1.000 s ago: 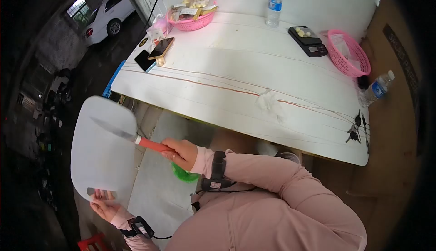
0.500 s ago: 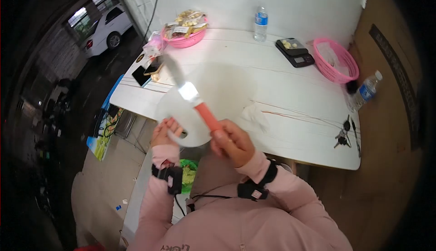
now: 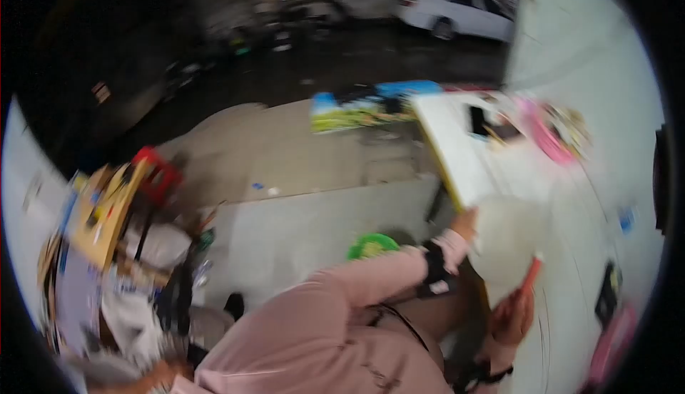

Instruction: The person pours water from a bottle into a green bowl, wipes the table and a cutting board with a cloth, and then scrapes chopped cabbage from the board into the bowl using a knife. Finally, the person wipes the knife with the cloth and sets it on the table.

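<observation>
My left hand (image 3: 465, 223) is closed on the near left edge of a pale, rounded cutting board (image 3: 510, 233) at the right of the view. My right hand (image 3: 512, 317) is wrapped around the red-orange handle (image 3: 531, 273) of a knife, which points up and away over the board's near right side. Motion blur hides most of the blade.
The white table (image 3: 457, 151) carries a phone (image 3: 478, 119), a pink basket (image 3: 549, 137) and a dark scale (image 3: 608, 294). A green basin (image 3: 371, 246) stands below, left of the table. A cluttered wooden shelf (image 3: 107, 230) and a red stool (image 3: 158, 176) are further left.
My view has swung left, showing more floor, shelving and street, with the table now at the right. Both hands keep hold of the board and the knife.
</observation>
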